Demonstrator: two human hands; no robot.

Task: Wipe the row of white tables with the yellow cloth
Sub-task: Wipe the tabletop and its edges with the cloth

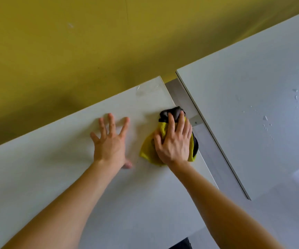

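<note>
My left hand lies flat, 5 fingers splayed, on the smooth white table. My right hand presses straight fingers on the crumpled, nubby yellow cloth at the table's right edge.

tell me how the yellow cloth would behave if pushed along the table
Probably floppy: the yellow cloth bunches in folds under the right hand. It should slide easily on the smooth white table, though its part near the edge could droop off.
</note>
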